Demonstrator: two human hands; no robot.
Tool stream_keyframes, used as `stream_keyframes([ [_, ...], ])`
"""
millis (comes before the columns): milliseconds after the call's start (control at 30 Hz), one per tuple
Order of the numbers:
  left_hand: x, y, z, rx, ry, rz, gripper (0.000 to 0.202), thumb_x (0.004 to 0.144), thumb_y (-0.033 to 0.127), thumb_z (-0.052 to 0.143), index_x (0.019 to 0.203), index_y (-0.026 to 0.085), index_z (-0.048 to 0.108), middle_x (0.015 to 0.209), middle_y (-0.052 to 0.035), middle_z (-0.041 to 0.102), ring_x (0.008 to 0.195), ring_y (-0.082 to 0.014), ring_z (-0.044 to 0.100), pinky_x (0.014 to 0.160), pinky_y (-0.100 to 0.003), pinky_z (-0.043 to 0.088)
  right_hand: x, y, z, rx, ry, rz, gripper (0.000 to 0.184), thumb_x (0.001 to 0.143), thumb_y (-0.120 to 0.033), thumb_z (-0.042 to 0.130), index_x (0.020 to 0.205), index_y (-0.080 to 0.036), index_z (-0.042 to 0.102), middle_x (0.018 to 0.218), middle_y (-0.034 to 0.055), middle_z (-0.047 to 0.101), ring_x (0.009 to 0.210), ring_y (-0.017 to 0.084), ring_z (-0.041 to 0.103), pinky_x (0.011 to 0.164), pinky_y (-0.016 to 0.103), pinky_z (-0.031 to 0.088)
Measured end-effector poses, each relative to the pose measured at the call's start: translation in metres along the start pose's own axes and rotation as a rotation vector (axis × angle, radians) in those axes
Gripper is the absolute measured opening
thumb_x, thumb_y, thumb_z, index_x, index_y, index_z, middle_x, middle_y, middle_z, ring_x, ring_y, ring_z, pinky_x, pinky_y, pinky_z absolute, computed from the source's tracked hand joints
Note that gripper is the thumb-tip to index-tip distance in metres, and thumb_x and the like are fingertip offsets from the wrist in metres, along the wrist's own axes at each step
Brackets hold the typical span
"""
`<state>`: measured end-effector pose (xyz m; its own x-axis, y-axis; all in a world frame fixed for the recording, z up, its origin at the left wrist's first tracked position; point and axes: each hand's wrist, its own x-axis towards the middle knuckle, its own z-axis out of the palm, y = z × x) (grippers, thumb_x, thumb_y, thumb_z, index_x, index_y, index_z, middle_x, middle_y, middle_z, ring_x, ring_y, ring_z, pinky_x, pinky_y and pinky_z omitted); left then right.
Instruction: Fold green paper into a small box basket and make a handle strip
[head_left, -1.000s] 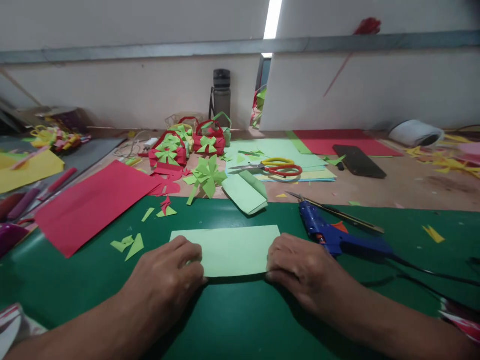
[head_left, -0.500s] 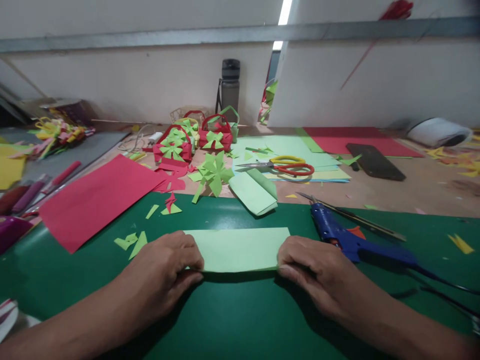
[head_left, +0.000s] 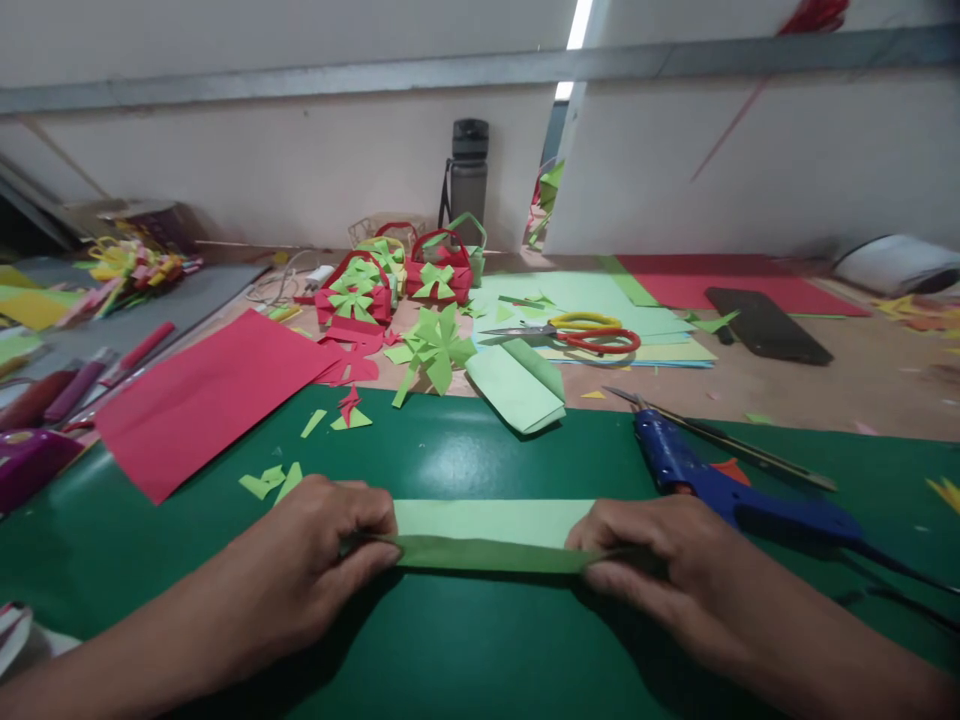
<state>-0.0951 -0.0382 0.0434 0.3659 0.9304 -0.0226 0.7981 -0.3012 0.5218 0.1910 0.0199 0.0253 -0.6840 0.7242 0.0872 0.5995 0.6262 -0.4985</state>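
Note:
A light green sheet of paper [head_left: 491, 522] lies on the dark green cutting mat [head_left: 480, 640], its near edge lifted and turned up toward me. My left hand [head_left: 315, 555] pinches the left end of that edge, fingers closed on it. At the right end my right hand [head_left: 660, 560] pinches the same raised edge. Just right of my right hand lies a blue glue gun [head_left: 712, 485].
A red sheet [head_left: 202, 395] lies at the left. Green scraps [head_left: 270, 482], a folded green piece [head_left: 517, 385], paper flowers [head_left: 435, 345], red baskets [head_left: 352, 295], scissors [head_left: 577, 335], a black phone [head_left: 765, 325], a grey bottle [head_left: 469, 180] and a long blade [head_left: 727, 440] stand beyond the mat.
Both hands have lifted the paper's near edge and folded it upward, so the visible flat part is narrower. The view has shifted slightly to the left.

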Motion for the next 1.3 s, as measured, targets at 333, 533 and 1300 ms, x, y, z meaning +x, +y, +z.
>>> stream_keyframes([
  [333, 0.003, -0.017, 0.027, 0.151, 0.25, -0.033, 0.028, 0.085, 0.028, 0.047, 0.111, 0.022, 0.053, 0.07, -0.0002, 0.066, 0.057, -0.0174, 0.061, 0.051, -0.026, 0.045, 0.012, 0.0, 0.009, 0.058, 0.019, 0.108, 0.02, 0.088, -0.027, 0.048, 0.071, -0.021, 0.057, 0.057, -0.0054, 0.055, 0.05, 0.009, 0.047, 0.048, 0.022, 0.032],
  [533, 0.005, -0.007, 0.034, 0.599, 0.419, 0.239, 0.031, 0.088, 0.018, 0.042, 0.117, 0.015, 0.053, 0.112, -0.0155, 0.062, 0.108, -0.0343, 0.052, 0.084, -0.05, 0.045, 0.015, 0.003, 0.019, -0.134, 0.026, 0.046, 0.022, 0.087, -0.023, 0.044, 0.066, -0.02, 0.052, 0.052, -0.0027, 0.052, 0.044, 0.011, 0.046, 0.046, 0.025, 0.028],
  [1300, 0.01, 0.016, 0.078, 0.544, 0.011, 0.339, 0.058, 0.09, 0.039, 0.041, 0.142, 0.018, 0.025, 0.146, -0.0192, 0.029, 0.126, -0.0502, 0.026, 0.072, -0.079, 0.034, 0.019, 0.011, 0.021, -0.179, 0.116, -0.14, 0.028, 0.092, -0.028, 0.039, 0.066, -0.023, 0.049, 0.05, -0.0028, 0.052, 0.04, 0.013, 0.052, 0.04, 0.026, 0.032],
])
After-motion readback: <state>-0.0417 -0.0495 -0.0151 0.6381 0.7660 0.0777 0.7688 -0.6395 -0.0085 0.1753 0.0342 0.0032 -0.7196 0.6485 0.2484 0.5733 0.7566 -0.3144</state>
